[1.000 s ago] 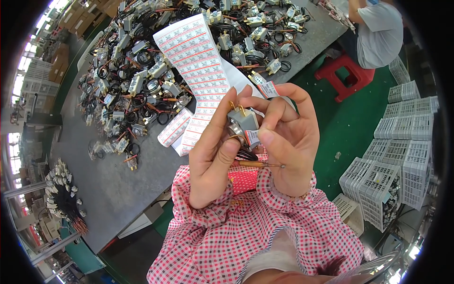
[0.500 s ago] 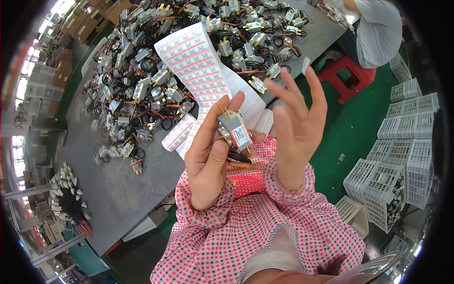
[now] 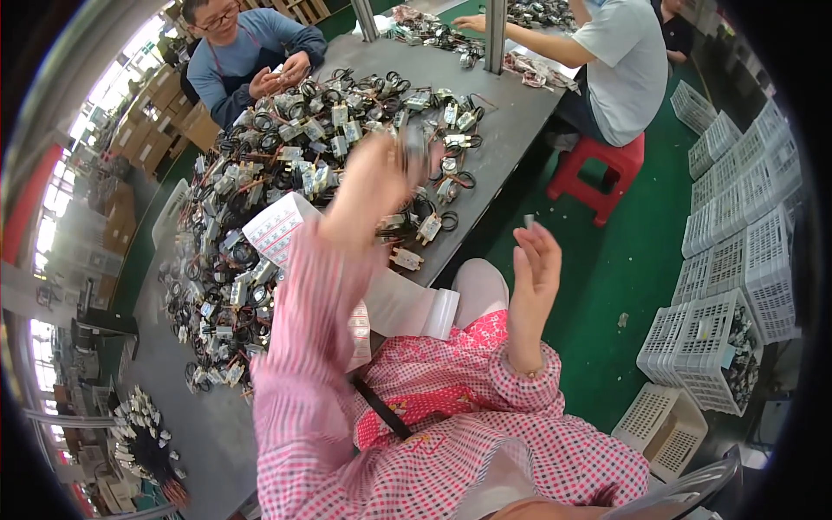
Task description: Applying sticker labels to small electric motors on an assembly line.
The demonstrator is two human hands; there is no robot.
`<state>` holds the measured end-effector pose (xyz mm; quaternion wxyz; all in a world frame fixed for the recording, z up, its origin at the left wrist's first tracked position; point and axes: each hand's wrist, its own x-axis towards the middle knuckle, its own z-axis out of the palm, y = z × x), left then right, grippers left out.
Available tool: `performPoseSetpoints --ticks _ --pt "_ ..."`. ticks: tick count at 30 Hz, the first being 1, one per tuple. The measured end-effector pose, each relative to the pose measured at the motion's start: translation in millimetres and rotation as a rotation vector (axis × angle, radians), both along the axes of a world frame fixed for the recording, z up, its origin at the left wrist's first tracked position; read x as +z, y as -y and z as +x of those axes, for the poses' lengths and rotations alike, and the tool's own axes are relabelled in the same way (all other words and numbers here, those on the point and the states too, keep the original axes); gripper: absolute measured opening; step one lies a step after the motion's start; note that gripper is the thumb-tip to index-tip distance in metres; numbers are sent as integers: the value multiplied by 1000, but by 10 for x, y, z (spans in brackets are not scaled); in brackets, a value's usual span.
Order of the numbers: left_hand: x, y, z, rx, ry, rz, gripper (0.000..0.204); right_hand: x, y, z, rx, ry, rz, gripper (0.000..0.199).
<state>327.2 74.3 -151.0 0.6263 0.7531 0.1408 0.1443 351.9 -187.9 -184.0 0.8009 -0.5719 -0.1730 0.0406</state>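
Note:
My left hand [image 3: 373,186] is smeared by motion, reaching out over a big heap of grey plug-like parts with brass pins and black cords [image 3: 340,114]. A blurred grey shape [image 3: 418,154] shows at its fingers; whether they grip it cannot be made out. My right hand [image 3: 536,277] is raised over the floor to the right, fingers curled close together, with a small whitish label [image 3: 529,221] at the fingertips. A strip of red-and-white printed labels [image 3: 276,230] lies partly under my left sleeve. Its pale backing [image 3: 403,303] runs toward my lap and ends in a curl.
The heap covers much of the grey table [image 3: 217,451]. A bundle of dark cords with pale ends [image 3: 143,442] lies at the near left. Across the table one person handles a small part; another sits on a red stool [image 3: 598,178]. White plastic baskets [image 3: 693,347] line the right.
My left hand has gone from in front of me, where it held a grey plug-like part, forward over the heap. My right hand has lowered, its spread fingers now closer together. The view has tilted up.

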Motion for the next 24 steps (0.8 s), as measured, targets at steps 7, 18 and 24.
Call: performPoseSetpoints --ticks 7,18,24 --pt "644 -805 1101 416 8 -353 59 -63 228 98 -77 -57 -23 38" --pt "-622 -563 1912 399 -269 1018 29 -312 267 -37 -48 6 -103 6" --pt "-985 -399 2288 472 -630 822 37 -573 782 -50 -228 -42 -274 5"
